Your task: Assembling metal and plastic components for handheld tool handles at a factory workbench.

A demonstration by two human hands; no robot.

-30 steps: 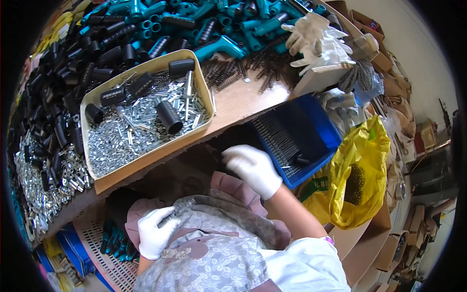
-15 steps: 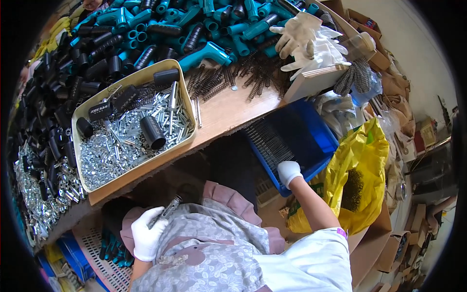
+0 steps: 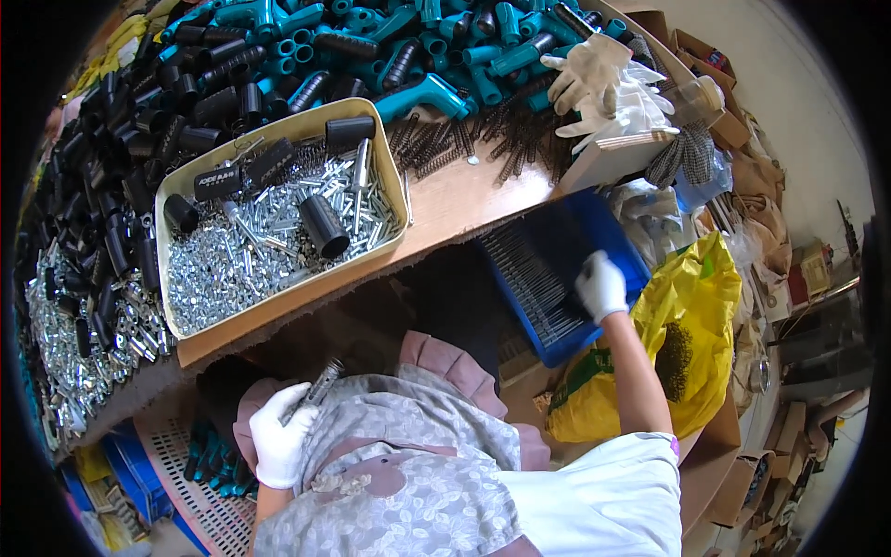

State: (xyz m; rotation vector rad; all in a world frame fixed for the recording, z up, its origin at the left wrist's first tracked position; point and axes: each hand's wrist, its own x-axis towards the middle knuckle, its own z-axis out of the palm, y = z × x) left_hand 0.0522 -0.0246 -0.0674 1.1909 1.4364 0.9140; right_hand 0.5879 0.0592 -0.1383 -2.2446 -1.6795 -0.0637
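My left hand (image 3: 280, 434), in a white glove, is closed around a short metal cylindrical part (image 3: 324, 382), which sticks up past my fingers above my lap. My right hand (image 3: 603, 284), also gloved in white, is over the right side of a blue plastic bin (image 3: 553, 356). Its fingers are blurred, and whether they hold anything is hidden. Slim metal rods (image 3: 529, 283) lie in a neat row along the bin's left side, beside that hand.
A cream tray (image 3: 278, 308) of small metal parts stands on the wooden bench (image 3: 445, 209). Teal and black handles (image 3: 408, 56) pile up behind it. Dark springs (image 3: 520, 148) and white gloves (image 3: 603, 84) lie farther right. A yellow bag (image 3: 691, 316) stands beside the bin.
My right hand has moved from the bin's near edge farther into it, away from the rods and to the right. The left hand still holds the metal part, and the view has shifted slightly.
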